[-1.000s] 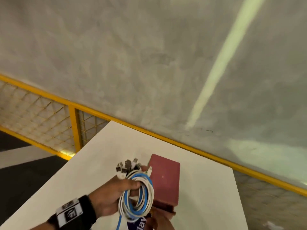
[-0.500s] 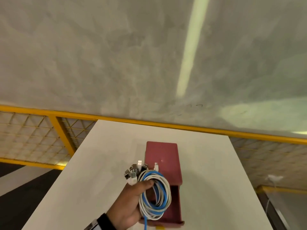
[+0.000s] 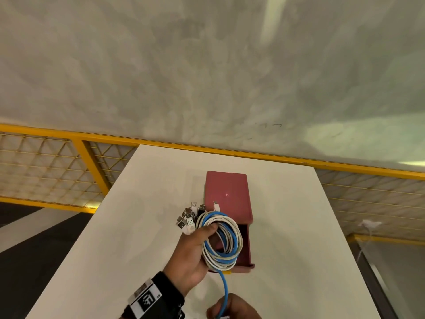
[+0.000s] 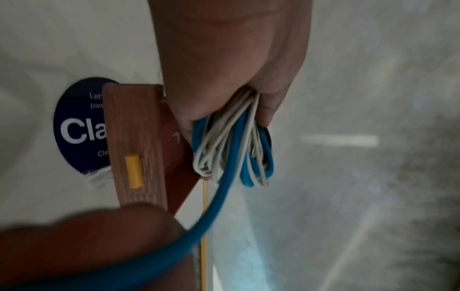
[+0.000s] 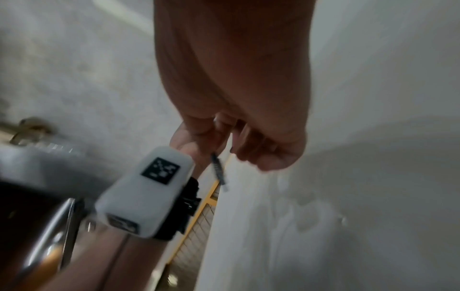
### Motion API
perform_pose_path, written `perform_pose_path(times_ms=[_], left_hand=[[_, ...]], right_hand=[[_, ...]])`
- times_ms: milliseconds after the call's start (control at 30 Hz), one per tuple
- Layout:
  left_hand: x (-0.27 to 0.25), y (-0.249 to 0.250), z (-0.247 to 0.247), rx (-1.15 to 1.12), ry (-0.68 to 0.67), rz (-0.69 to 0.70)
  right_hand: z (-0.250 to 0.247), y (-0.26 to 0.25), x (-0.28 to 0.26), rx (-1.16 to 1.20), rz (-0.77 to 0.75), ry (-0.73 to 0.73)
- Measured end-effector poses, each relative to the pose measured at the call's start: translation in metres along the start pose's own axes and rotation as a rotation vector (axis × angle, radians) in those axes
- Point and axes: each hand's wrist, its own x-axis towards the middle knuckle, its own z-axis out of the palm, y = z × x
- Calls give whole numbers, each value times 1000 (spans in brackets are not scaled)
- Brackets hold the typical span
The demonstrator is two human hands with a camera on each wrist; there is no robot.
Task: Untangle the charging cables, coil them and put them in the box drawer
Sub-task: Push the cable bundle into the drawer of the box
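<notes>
My left hand [image 3: 193, 252] grips a coil of white and blue charging cables [image 3: 222, 240], with the bundle of plugs [image 3: 188, 217] sticking out above the thumb. The coil hangs just over the open drawer [image 3: 245, 247] of the dark red box [image 3: 226, 196] on the white table [image 3: 287, 226]. In the left wrist view the fingers wrap the coil [image 4: 231, 147] beside the drawer front with its yellow handle [image 4: 134, 169]. A loose blue tail [image 3: 224, 286] runs down to my right hand [image 3: 232, 307], which pinches it at the frame's bottom edge. The right hand [image 5: 231, 141] is blurred, fingers curled.
A blue round sticker [image 4: 74, 128] lies on the table under the drawer front. A yellow mesh railing [image 3: 92, 162] runs behind and to the left of the table. The table's left edge [image 3: 76, 245] drops to a dark floor.
My left hand has carried the coil right, over the open drawer. The right hand, out of view half a second ago, now holds the blue tail at the bottom.
</notes>
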Motion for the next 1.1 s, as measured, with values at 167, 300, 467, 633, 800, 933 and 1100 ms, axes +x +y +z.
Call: perform_pose_path(times_ms=[167, 300, 467, 633, 800, 933, 1100], left_hand=[[-11, 2, -4, -56, -166, -81], [-22, -1, -5, 86, -266, -163], [-20, 7, -2, 220, -352, -87], [-19, 14, 8, 291, -403, -35], [-21, 18, 9, 292, -484, 2], [-20, 19, 9, 276, -526, 30], [7, 5, 9, 539, -297, 154]], right_hand=[[-41, -14, 12, 331, 346, -264], [-55, -18, 28, 639, 469, -361], [-42, -27, 36, 791, 613, -276], [-40, -43, 33, 984, 592, -173], [-45, -68, 8, 454, 154, 39], [-46, -67, 16, 349, 69, 53], [-42, -56, 50, 304, 241, -136]])
